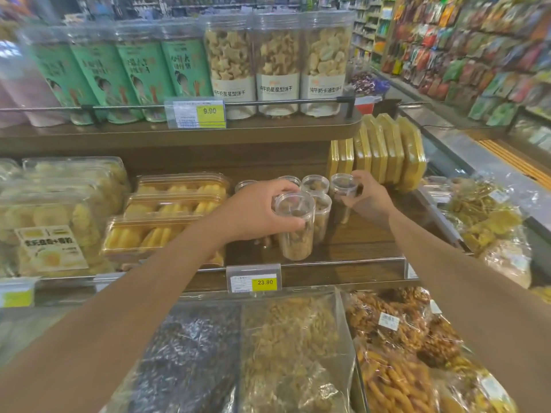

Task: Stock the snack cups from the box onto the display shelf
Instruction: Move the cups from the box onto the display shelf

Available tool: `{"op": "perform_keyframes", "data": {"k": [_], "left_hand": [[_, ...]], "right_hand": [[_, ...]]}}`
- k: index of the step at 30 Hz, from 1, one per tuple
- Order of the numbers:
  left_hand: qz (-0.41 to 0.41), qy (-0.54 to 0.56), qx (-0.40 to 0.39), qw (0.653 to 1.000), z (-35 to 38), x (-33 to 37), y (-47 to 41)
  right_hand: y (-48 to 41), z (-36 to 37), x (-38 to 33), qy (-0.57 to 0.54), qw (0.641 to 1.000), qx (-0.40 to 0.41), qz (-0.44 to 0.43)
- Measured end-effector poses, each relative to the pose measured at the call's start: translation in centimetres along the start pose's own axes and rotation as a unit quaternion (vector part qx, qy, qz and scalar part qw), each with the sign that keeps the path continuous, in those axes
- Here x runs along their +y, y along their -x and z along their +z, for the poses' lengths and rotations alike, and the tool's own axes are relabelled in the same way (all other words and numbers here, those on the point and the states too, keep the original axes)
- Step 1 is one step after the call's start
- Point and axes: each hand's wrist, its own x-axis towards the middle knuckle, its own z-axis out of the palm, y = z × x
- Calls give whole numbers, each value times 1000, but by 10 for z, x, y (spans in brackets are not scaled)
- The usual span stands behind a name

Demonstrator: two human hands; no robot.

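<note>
Several clear snack cups with see-through lids stand together on the wooden middle shelf [363, 242]. My left hand [256, 213] grips the front cup [296, 234], filled with pale brown snacks, near its lid. My right hand [369, 198] holds another cup [343, 198] at the right side of the group, fingers curled round its top. Two more cups [315, 183] stand behind and between them. No box is in view.
Yellow pastry trays [167, 216] lie left of the cups, and gold boxes [387, 150] stand upright behind on the right. Tall cookie jars [277, 64] fill the upper shelf. Bagged snacks [292, 353] lie below. A rail with a 23.80 price tag [253, 281] edges the shelf.
</note>
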Motion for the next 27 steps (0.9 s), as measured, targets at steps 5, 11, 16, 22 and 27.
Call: {"op": "perform_keyframes", "data": {"k": [5,11,16,22,27], "left_hand": [[30,-18,-3,999,-10,29,-13],[75,-17,-7,997,-2,67,-54],[70,-28,-26,997,19,83,-97],[64,-112,-36,991,52,68,-130],[38,-211,-46,976,72,45,-140]], "right_hand": [[16,-17,8,29,999,11,-9],[37,-41,31,34,999,22,34],[50,-49,45,48,997,32,45],[56,-48,61,24,998,23,56],[54,-39,68,38,998,18,53]]}}
